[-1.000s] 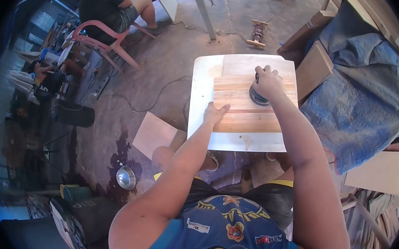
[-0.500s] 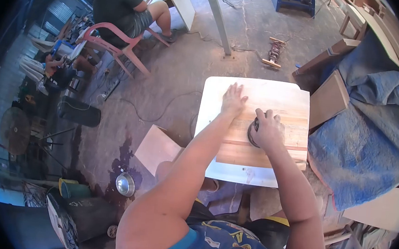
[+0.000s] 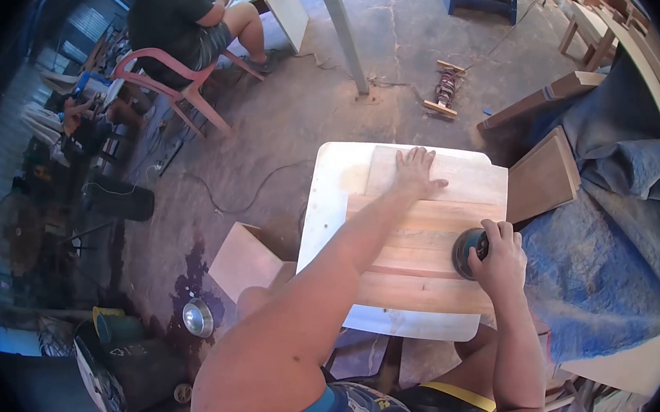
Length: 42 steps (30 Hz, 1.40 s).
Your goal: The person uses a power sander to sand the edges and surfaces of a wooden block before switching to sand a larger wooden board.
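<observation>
A light wooden panel made of joined strips [image 3: 417, 288] lies on a white rounded-corner tabletop [image 3: 330, 186]. My left hand [image 3: 417, 174] rests flat on the panel's pale far part, fingers stretched out and slightly apart. At the panel's right edge, my right hand [image 3: 504, 260] is wrapped over a round palm sander [image 3: 465, 251], dark with a greenish body. The sander sits on the wood, and my fingers cover much of its top.
A blue dusty tarp [image 3: 599, 269] and wooden boards [image 3: 549, 174] stand close on the right. A seated person [image 3: 177, 20] occupies a pink chair [image 3: 191, 92] at the far left. A metal bowl [image 3: 197, 317], a cable [image 3: 227, 211] and an open box [image 3: 247, 258] are on the floor.
My right hand has moved the sander right and nearer me, to the panel's right edge. My left hand has shifted right on the panel. The whole view has also shifted slightly.
</observation>
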Available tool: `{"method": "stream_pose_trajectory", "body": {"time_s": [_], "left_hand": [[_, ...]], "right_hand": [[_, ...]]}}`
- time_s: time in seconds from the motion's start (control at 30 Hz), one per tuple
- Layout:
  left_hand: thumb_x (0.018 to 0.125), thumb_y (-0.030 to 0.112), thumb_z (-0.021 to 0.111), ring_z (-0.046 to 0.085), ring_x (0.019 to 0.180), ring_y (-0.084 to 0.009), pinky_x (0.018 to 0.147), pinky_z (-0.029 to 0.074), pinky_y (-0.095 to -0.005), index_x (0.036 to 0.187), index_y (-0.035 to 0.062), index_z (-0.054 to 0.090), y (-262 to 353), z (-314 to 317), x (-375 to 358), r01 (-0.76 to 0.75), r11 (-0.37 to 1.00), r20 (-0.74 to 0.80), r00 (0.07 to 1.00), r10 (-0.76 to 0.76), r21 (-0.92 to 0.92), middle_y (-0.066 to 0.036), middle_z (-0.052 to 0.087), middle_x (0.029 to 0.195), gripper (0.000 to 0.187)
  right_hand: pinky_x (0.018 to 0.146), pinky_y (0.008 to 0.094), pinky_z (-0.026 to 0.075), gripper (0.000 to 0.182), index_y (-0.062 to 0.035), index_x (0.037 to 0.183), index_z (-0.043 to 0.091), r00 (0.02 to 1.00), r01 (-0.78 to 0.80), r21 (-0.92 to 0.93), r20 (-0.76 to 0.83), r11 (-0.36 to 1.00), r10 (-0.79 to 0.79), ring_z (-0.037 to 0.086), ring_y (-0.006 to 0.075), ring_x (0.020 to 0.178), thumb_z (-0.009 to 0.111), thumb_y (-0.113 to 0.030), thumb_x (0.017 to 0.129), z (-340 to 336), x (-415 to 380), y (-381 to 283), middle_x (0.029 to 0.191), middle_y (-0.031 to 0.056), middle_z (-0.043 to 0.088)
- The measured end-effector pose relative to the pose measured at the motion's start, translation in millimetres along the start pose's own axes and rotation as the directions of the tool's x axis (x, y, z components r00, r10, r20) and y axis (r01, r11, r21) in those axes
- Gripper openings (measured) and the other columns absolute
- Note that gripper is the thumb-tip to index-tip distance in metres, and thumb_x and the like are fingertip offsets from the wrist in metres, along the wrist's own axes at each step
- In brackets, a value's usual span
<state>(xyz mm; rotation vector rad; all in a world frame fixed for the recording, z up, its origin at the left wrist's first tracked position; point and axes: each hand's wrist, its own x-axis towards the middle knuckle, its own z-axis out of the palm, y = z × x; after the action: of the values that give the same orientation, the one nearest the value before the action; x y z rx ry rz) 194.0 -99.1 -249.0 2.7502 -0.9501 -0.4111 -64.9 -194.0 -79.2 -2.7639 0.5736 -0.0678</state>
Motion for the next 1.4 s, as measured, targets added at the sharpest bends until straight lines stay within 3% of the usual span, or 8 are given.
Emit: {"method": "stream_pose_trajectory", "body": {"time_s": [0.27,0.57,0.63,0.77,0.97,1.03,1.2,1.4], "left_hand": [[0.077,0.063,0.078,0.018,0.156,-0.0319,0.125,0.010,-0.0604,0.160,0.0108,0.031,-28,-13,-54,0.062,0.998,0.013,0.998,-0.061,-0.034,-0.016,0.030,0.164,0.109],[0.089,0.046,0.075,0.031,0.150,-0.0400,0.124,0.025,-0.0515,0.157,0.0043,0.033,-131,1,-145,0.046,0.966,-0.036,0.998,-0.057,-0.253,-0.027,0.029,0.162,0.090],[0.092,0.043,0.072,0.036,0.146,-0.0416,0.121,0.032,-0.0486,0.154,0.0004,0.038,-143,18,-204,0.153,0.923,-0.344,0.896,-0.280,-0.354,-0.031,0.033,0.159,0.082],[0.092,0.043,0.074,0.058,0.128,-0.0395,0.107,0.047,-0.0446,0.144,-0.0098,0.043,-122,55,-308,0.362,0.557,-0.115,0.755,-0.646,-0.748,-0.029,0.057,0.139,0.080],[0.090,0.045,0.077,0.064,0.121,-0.0381,0.102,0.051,-0.0436,0.135,-0.0098,0.053,-53,39,-354,0.379,0.192,0.154,0.715,-0.682,-0.905,-0.029,0.064,0.131,0.075],[0.090,0.044,0.078,0.065,0.119,-0.0386,0.100,0.052,-0.0440,0.130,-0.0085,0.057,-84,95,-338,0.333,0.492,-0.123,0.718,-0.685,-0.804,-0.028,0.067,0.125,0.070],[0.089,0.040,0.078,0.069,0.113,-0.0381,0.100,0.052,-0.0438,0.131,-0.0039,0.062,-75,40,-327,0.215,0.605,-0.229,0.789,-0.571,-0.766,-0.023,0.072,0.120,0.063],[0.088,0.047,0.076,0.065,0.118,-0.0377,0.101,0.050,-0.0444,0.132,0.0006,0.063,-81,-12,-275,0.374,0.648,-0.039,0.847,-0.530,-0.664,-0.025,0.069,0.123,0.065]], "right_hand": [[0.086,0.0485,0.054,0.054,-0.0140,0.130,0.061,0.995,0.079,-0.011,0.054,0.997,-0.079,0.060,0.0357,0.108,0.074,-0.029,0.080,14,-2,-31,0.118,0.0135,0.058],[0.086,0.0519,0.056,0.046,-0.0129,0.125,0.064,0.996,0.079,-0.001,0.048,0.997,-0.079,0.060,0.0393,0.110,0.071,-0.026,0.082,22,-5,-59,0.117,0.0170,0.059],[0.086,0.0519,0.056,0.045,-0.0124,0.125,0.064,0.996,0.091,-0.025,0.001,0.996,-0.091,0.061,0.0396,0.110,0.070,-0.026,0.083,30,-4,-58,0.116,0.0171,0.059],[0.087,0.0524,0.056,0.042,-0.0114,0.125,0.063,0.995,0.100,-0.033,-0.011,0.994,-0.101,0.062,0.0405,0.110,0.068,-0.026,0.085,25,-8,-63,0.116,0.0181,0.059],[0.090,0.0530,0.055,0.043,-0.0108,0.127,0.060,0.986,0.117,-0.055,-0.110,0.992,-0.122,0.062,0.0417,0.110,0.068,-0.027,0.087,39,-4,-56,0.115,0.0202,0.060],[0.094,0.0516,0.054,0.046,-0.0132,0.128,0.061,0.984,0.150,0.000,-0.093,0.989,-0.149,0.062,0.0417,0.113,0.070,-0.027,0.085,38,0,-49,0.119,0.0209,0.061],[0.097,0.0518,0.053,0.047,-0.0174,0.130,0.062,0.981,0.177,-0.060,-0.071,0.982,-0.181,0.059,0.0393,0.121,0.070,-0.027,0.085,8,-18,-41,0.127,0.0165,0.059],[0.097,0.0514,0.054,0.045,-0.0178,0.129,0.064,0.986,0.155,-0.094,-0.053,0.983,-0.161,0.059,0.0387,0.120,0.070,-0.029,0.086,-15,-4,-30,0.125,0.0161,0.060]]}}
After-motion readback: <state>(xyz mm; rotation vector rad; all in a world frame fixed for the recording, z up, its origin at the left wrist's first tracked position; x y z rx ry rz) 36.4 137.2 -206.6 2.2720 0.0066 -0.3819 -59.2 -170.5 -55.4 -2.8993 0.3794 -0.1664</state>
